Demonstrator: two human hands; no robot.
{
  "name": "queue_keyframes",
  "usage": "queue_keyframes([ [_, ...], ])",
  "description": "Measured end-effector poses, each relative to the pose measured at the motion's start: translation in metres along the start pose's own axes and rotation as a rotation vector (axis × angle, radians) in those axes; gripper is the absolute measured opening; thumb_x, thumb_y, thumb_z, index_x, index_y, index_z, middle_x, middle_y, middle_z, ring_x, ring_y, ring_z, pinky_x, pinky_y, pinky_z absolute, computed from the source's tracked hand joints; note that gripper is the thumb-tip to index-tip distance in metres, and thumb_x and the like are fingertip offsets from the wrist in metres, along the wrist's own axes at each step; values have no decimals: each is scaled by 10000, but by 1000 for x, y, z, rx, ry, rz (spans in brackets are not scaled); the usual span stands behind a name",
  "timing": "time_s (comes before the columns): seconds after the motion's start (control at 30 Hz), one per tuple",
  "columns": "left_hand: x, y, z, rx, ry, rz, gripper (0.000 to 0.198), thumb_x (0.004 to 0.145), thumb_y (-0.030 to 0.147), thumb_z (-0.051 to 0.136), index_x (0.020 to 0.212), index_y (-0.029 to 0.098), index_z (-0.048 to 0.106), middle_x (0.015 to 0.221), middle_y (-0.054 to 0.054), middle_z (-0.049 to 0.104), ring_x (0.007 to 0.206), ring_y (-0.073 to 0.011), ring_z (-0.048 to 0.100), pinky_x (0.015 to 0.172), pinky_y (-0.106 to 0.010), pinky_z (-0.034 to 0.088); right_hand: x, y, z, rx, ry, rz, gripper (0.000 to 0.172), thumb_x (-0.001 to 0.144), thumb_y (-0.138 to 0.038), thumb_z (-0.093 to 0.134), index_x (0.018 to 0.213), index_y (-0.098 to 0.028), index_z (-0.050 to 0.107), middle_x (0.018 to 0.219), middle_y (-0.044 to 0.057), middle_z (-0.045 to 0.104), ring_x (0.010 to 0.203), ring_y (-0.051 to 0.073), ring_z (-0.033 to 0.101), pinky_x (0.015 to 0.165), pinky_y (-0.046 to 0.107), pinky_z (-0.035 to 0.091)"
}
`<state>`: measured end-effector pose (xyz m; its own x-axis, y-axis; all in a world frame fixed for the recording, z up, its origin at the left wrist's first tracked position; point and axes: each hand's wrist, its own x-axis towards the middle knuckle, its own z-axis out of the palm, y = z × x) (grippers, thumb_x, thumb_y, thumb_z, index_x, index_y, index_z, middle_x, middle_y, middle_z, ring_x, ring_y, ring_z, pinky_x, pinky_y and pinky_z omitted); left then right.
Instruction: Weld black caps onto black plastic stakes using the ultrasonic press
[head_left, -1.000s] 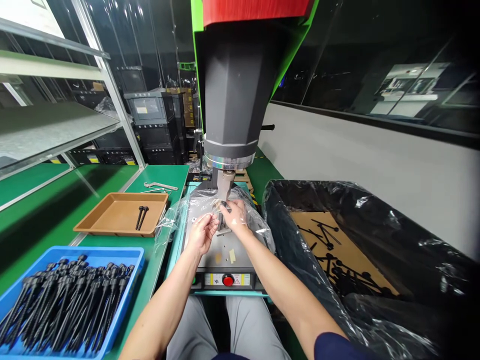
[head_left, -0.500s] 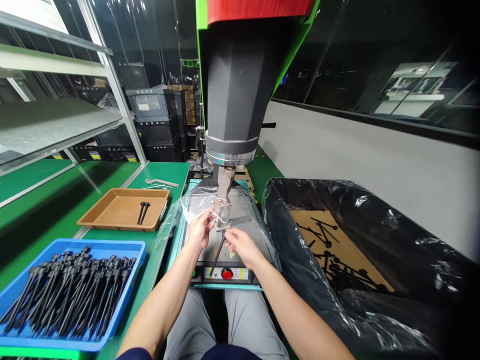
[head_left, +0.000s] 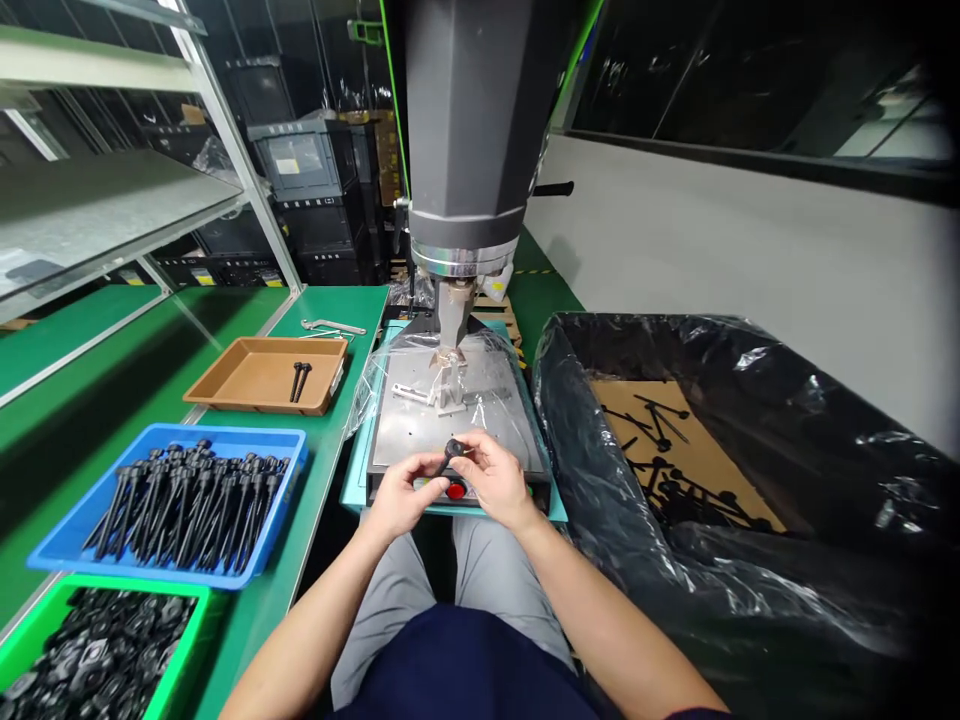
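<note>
Both my hands meet at the front edge of the press machine's base plate [head_left: 420, 440]. My left hand [head_left: 400, 505] and my right hand [head_left: 495, 483] are closed on a black rod-shaped part [head_left: 450, 452] with a round head, held between them just above the red button [head_left: 455, 490]. The grey press head [head_left: 469, 130] stands above its metal tip [head_left: 452, 330] and the small fixture [head_left: 442, 390] under clear plastic film.
A blue tray [head_left: 172, 497] of several black rods lies on the green bench at left. Behind it a brown tray [head_left: 255, 375] holds two rods. A green bin [head_left: 97, 650] of black parts is at lower left. A black-bag-lined box [head_left: 675, 450] with rods is right.
My hands pulled back from the fixture under the press tip to the front edge of the machine, bringing the black rod along. The view tilted downward.
</note>
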<state>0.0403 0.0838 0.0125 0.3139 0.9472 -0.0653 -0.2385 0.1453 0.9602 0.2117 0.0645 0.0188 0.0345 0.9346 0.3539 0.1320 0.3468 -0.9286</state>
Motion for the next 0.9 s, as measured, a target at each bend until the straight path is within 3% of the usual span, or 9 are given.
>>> queue_keyframes([
  [0.13, -10, -4, 2, 157, 64, 90, 95, 695, 184, 799, 776, 171, 753, 745, -34, 699, 701, -160, 610, 738, -256, 491, -6, 3, 9, 58, -8, 66, 382, 829, -414, 697, 1127, -181, 636, 984, 81, 689, 800, 179, 664, 741, 306, 558],
  [0.27, -18, -5, 5, 104, 40, 43, 93, 705, 193, 787, 790, 171, 757, 781, -47, 712, 735, -184, 626, 752, -272, 497, -11, 4, 9, 114, -117, 165, 567, 827, -400, 693, 1339, -205, 547, 1097, 99, 708, 907, 218, 690, 804, 364, 577],
  [0.57, -26, -17, 0, 202, 51, 127, 70, 762, 233, 734, 809, 183, 747, 812, -44, 716, 755, -178, 623, 752, -260, 489, -16, -6, 9, -14, -193, 77, 450, 850, -296, 651, 1293, -224, 619, 1093, 74, 713, 972, 231, 681, 924, 418, 543],
  [0.8, -34, -21, -5, 143, 85, 65, 101, 728, 236, 761, 817, 189, 746, 822, -49, 711, 813, -204, 631, 829, -292, 492, -21, -5, 20, -150, -104, -4, 355, 842, -314, 666, 1184, -221, 686, 946, 58, 712, 816, 199, 666, 801, 348, 558],
  [0.9, -37, -21, -6, 121, 106, 46, 105, 697, 257, 786, 749, 186, 729, 774, -38, 695, 750, -192, 605, 785, -286, 491, -23, -5, 27, -198, -83, -46, 321, 840, -312, 671, 1147, -223, 691, 892, 47, 699, 785, 187, 656, 787, 324, 550],
])
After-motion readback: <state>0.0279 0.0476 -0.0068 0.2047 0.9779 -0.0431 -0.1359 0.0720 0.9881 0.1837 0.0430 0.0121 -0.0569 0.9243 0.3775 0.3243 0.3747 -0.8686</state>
